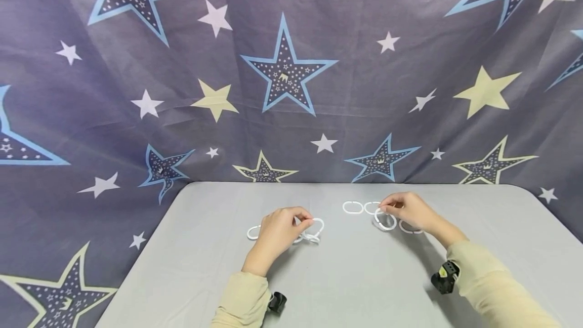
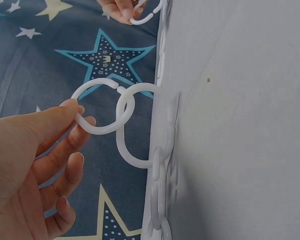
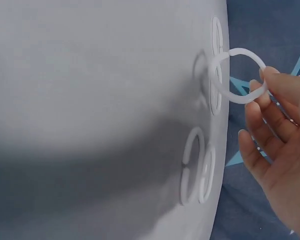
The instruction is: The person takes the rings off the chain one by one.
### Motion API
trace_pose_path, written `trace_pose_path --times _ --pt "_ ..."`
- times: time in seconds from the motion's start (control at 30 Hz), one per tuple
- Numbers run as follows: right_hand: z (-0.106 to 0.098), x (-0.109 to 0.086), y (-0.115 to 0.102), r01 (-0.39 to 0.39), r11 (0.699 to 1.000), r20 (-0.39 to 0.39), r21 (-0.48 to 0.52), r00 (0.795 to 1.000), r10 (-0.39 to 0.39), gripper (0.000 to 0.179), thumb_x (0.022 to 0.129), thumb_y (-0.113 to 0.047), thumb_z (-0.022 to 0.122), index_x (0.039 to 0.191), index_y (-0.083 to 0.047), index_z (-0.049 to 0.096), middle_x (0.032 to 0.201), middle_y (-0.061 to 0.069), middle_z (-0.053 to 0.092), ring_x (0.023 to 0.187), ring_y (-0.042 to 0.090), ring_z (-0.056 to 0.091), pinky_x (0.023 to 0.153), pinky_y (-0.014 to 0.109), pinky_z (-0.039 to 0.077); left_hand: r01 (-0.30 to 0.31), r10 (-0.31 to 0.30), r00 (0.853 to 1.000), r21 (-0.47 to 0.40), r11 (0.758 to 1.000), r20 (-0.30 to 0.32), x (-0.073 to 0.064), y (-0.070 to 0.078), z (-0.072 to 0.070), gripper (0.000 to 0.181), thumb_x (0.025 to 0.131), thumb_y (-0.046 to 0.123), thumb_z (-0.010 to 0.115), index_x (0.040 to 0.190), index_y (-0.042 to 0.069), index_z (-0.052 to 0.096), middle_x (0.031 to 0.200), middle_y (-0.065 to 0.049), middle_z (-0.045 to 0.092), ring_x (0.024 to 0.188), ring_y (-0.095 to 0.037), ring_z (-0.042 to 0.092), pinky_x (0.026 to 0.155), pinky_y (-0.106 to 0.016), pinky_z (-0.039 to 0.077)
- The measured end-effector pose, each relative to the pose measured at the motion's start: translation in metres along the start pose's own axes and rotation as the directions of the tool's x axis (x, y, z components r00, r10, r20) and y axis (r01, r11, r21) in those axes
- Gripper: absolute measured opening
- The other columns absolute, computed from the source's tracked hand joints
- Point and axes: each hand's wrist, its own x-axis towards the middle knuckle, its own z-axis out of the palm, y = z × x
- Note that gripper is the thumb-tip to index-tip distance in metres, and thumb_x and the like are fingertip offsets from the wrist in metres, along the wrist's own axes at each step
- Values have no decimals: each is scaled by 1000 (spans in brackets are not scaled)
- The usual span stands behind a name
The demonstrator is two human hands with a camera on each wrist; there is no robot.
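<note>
My left hand (image 1: 279,232) pinches a white plastic ring link (image 2: 92,82) between thumb and fingertips, and a small gap shows in its rim. A second link (image 2: 122,150) hangs through that one and joins a white chain (image 2: 156,200) lying on the table, partly hidden behind the hand in the head view. Over to the right, my right hand (image 1: 412,211) holds a single white ring link (image 3: 247,52) by its edge, raised off the table. Its other fingers are loosely bent.
Around the right hand, several loose white links lie on the grey table (image 1: 355,277), among them an oval link (image 1: 352,213) and another link (image 3: 184,185). Behind the table hangs a star-patterned cloth (image 1: 300,130). Black wrist cameras (image 1: 445,277) sit at both sleeves.
</note>
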Motion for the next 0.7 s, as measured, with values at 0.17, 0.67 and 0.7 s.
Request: trace_pose_path --times 0.17,0.67,0.7 --pt "0 9 -1 34 999 71 -37 997 -32 7 90 -7 70 92 -2 75 83 2 71 70 8 53 65 26 45 6 -6 1000 -8 1000 6 0 -1 0 11 90 40 72 92 30 76 68 18 58 61 0 50 57 -28 39" --pt "16 21 -4 72 986 141 -148 989 -51 4 88 -6 71 86 -5 74 83 -1 70 79 14 61 78 38 51 11 -11 1000 -20 1000 2 0 -2 0 7 90 36 73 92 30 75 68 23 57 62 0 50 59 -28 40" --pt "17 21 -3 76 984 141 -160 989 -54 4 88 -6 71 85 -5 74 84 -1 70 80 15 62 78 39 51 11 -11 1000 -20 1000 3 0 -2 0 7 90 36 73 91 30 75 69 23 57 62 0 50 59 -28 40"
